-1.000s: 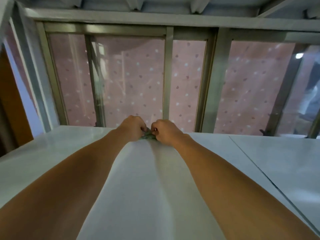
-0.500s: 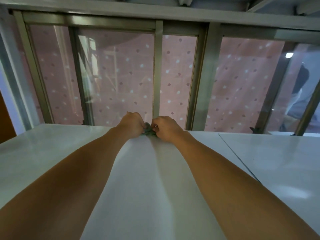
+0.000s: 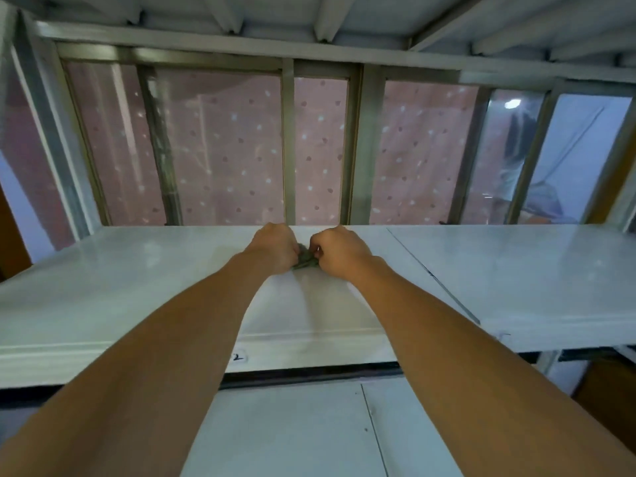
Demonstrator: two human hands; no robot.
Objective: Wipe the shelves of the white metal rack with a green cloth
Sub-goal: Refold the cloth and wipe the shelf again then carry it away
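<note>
Both arms reach over a white metal shelf [image 3: 137, 287] of the rack. A small bunched green cloth [image 3: 304, 259] lies on the shelf between my fists, mostly hidden by them. My left hand [image 3: 273, 247] grips its left side with curled fingers. My right hand [image 3: 339, 251] pinches its right side. The hands sit near the shelf's back edge, almost touching each other.
Behind the shelf stands a metal-framed window [image 3: 289, 146] with a pink dotted curtain behind the glass. A second shelf panel [image 3: 533, 270] adjoins on the right, past a seam. A lower shelf [image 3: 292, 432] shows beneath. The upper shelf's ribbed underside [image 3: 309, 15] hangs overhead.
The view has pulled back and tilted down, so the shelf's front edge and the lower shelf now show. Both hands still hold the cloth in the same spot near the back.
</note>
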